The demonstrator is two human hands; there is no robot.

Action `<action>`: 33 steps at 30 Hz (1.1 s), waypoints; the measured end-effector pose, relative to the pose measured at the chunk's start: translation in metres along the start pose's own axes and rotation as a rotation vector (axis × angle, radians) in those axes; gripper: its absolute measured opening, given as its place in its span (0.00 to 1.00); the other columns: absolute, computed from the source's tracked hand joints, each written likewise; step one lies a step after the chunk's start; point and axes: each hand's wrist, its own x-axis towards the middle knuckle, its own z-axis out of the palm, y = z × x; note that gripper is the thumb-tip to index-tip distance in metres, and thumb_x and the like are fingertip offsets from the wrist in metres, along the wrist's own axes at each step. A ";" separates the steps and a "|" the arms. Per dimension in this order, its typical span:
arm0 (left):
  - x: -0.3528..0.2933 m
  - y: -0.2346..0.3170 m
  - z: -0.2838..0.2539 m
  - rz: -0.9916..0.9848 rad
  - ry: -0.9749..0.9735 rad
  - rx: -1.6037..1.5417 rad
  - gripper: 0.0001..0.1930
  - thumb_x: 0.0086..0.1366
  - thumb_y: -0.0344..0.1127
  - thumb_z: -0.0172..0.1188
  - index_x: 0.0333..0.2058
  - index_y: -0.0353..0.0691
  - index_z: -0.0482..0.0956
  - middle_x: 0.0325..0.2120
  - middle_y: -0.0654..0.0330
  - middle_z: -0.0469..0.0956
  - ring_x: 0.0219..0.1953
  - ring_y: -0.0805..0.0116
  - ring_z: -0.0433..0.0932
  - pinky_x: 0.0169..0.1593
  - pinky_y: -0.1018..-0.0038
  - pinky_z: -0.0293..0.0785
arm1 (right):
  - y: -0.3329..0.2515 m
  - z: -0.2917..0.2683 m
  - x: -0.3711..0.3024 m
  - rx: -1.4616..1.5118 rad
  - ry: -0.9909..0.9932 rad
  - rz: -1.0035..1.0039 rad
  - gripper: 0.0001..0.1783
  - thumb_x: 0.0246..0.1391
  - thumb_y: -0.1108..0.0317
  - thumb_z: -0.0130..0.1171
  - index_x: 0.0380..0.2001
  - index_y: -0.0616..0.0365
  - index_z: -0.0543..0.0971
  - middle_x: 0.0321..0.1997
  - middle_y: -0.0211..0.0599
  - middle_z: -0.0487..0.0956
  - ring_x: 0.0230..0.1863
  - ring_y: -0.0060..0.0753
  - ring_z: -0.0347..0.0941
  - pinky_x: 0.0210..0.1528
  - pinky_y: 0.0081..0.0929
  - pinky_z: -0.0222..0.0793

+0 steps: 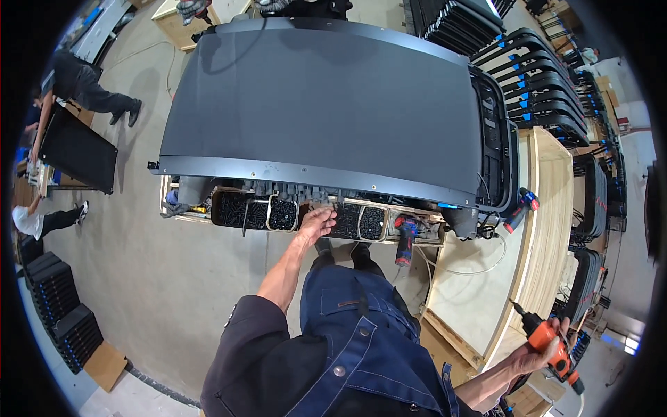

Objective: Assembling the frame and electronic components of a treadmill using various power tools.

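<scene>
My left hand (318, 222) is over a row of open parts bins below the near edge of a dark deck (319, 97). Its fingers are pinched together, and whatever is between them is too small to make out. Small black screws fill a bin (240, 210) left of the hand and another bin (372, 222) to its right. Out at the lower right, my right hand (540, 357) grips an orange power drill (540, 336), its bit pointing up and left. The deck is broad and flat, with grey metal rails (306, 171) along its long sides.
A blue-and-red power driver (404, 240) hangs at the bins' right end. Another driver (520, 210) rests near a wooden bench (535, 243). Black frames (542, 90) are stacked at right. Gloved hands (194, 10) show beyond the deck; other people (87, 87) work at left.
</scene>
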 end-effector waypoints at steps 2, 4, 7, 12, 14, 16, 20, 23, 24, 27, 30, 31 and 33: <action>-0.003 0.002 0.005 0.013 -0.002 -0.077 0.14 0.71 0.40 0.61 0.52 0.43 0.78 0.43 0.63 0.83 0.43 0.67 0.84 0.42 0.70 0.81 | -0.005 0.032 -0.013 0.147 -0.197 0.069 0.37 0.52 0.68 0.67 0.64 0.55 0.64 0.51 0.44 0.77 0.47 0.39 0.74 0.58 0.38 0.70; -0.011 0.007 0.008 0.048 -0.037 -0.128 0.14 0.71 0.38 0.60 0.52 0.41 0.78 0.44 0.60 0.82 0.44 0.64 0.83 0.44 0.68 0.82 | 0.005 0.051 -0.030 0.236 -0.246 0.155 0.37 0.51 0.69 0.68 0.63 0.54 0.64 0.47 0.40 0.77 0.43 0.36 0.73 0.52 0.37 0.71; -0.029 0.018 0.031 0.050 -0.150 -0.220 0.15 0.72 0.36 0.58 0.52 0.34 0.77 0.43 0.55 0.81 0.44 0.61 0.83 0.49 0.66 0.84 | 0.020 0.083 -0.054 0.347 -0.304 0.272 0.37 0.50 0.69 0.68 0.63 0.55 0.65 0.45 0.39 0.77 0.41 0.35 0.72 0.49 0.36 0.70; -0.098 0.032 0.098 0.026 -0.542 -0.307 0.14 0.73 0.39 0.58 0.50 0.35 0.77 0.31 0.65 0.79 0.34 0.76 0.78 0.36 0.79 0.78 | 0.043 0.151 -0.074 0.521 -0.311 0.409 0.35 0.53 0.65 0.68 0.62 0.55 0.66 0.45 0.37 0.75 0.41 0.32 0.72 0.53 0.37 0.68; -0.131 0.036 0.126 0.000 -0.606 -0.318 0.13 0.73 0.39 0.58 0.49 0.37 0.78 0.31 0.66 0.78 0.33 0.78 0.77 0.34 0.81 0.76 | 0.057 0.171 -0.079 0.631 -0.326 0.484 0.31 0.54 0.65 0.67 0.59 0.55 0.67 0.46 0.37 0.74 0.42 0.32 0.72 0.56 0.37 0.68; -0.160 0.044 0.157 -0.017 -0.609 -0.332 0.13 0.73 0.40 0.58 0.48 0.38 0.78 0.32 0.67 0.79 0.33 0.79 0.77 0.33 0.82 0.73 | 0.062 0.187 -0.081 0.658 -0.351 0.517 0.27 0.54 0.65 0.67 0.55 0.54 0.69 0.46 0.37 0.74 0.42 0.32 0.73 0.57 0.38 0.68; -0.174 0.046 0.192 -0.040 -0.687 -0.326 0.12 0.72 0.40 0.59 0.48 0.39 0.79 0.33 0.66 0.79 0.33 0.77 0.76 0.34 0.80 0.72 | 0.067 0.190 -0.076 0.613 -0.324 0.524 0.25 0.55 0.65 0.66 0.54 0.54 0.69 0.45 0.37 0.75 0.42 0.32 0.74 0.58 0.40 0.68; -0.173 0.045 0.210 -0.061 -0.698 -0.368 0.13 0.71 0.40 0.60 0.48 0.39 0.79 0.33 0.66 0.79 0.33 0.77 0.75 0.34 0.79 0.71 | 0.074 0.183 -0.066 0.614 -0.277 0.547 0.24 0.56 0.66 0.65 0.54 0.53 0.69 0.45 0.37 0.75 0.42 0.31 0.75 0.58 0.42 0.69; -0.172 0.045 0.215 -0.066 -0.663 -0.355 0.13 0.70 0.40 0.61 0.48 0.40 0.79 0.32 0.65 0.78 0.32 0.76 0.74 0.34 0.79 0.71 | 0.077 0.180 -0.062 0.606 -0.254 0.560 0.24 0.56 0.66 0.65 0.54 0.54 0.69 0.45 0.37 0.75 0.42 0.31 0.76 0.58 0.42 0.69; -0.167 0.039 0.234 -0.055 -0.591 -0.313 0.14 0.69 0.40 0.63 0.48 0.39 0.80 0.32 0.64 0.78 0.32 0.76 0.73 0.34 0.79 0.70 | 0.089 0.169 -0.048 0.590 -0.217 0.572 0.24 0.56 0.66 0.65 0.54 0.53 0.69 0.45 0.37 0.76 0.41 0.31 0.76 0.57 0.43 0.70; -0.163 0.037 0.255 0.067 -0.498 -0.161 0.15 0.69 0.42 0.63 0.48 0.37 0.79 0.31 0.63 0.79 0.31 0.77 0.73 0.33 0.79 0.70 | 0.098 0.161 -0.034 0.563 -0.179 0.562 0.24 0.56 0.66 0.65 0.53 0.53 0.69 0.44 0.36 0.76 0.40 0.31 0.76 0.56 0.43 0.71; -0.162 0.038 0.264 0.176 -0.437 -0.043 0.16 0.69 0.42 0.64 0.48 0.36 0.79 0.31 0.62 0.79 0.29 0.77 0.73 0.33 0.79 0.70 | 0.101 0.158 -0.029 0.546 -0.160 0.558 0.24 0.56 0.66 0.65 0.54 0.53 0.69 0.44 0.36 0.76 0.40 0.31 0.77 0.55 0.43 0.71; -0.154 0.037 0.281 0.311 -0.391 0.165 0.17 0.69 0.43 0.64 0.48 0.35 0.79 0.30 0.61 0.80 0.26 0.79 0.70 0.31 0.79 0.68 | 0.108 0.149 -0.018 0.558 -0.121 0.567 0.24 0.55 0.67 0.65 0.54 0.53 0.69 0.44 0.36 0.77 0.39 0.31 0.77 0.55 0.42 0.71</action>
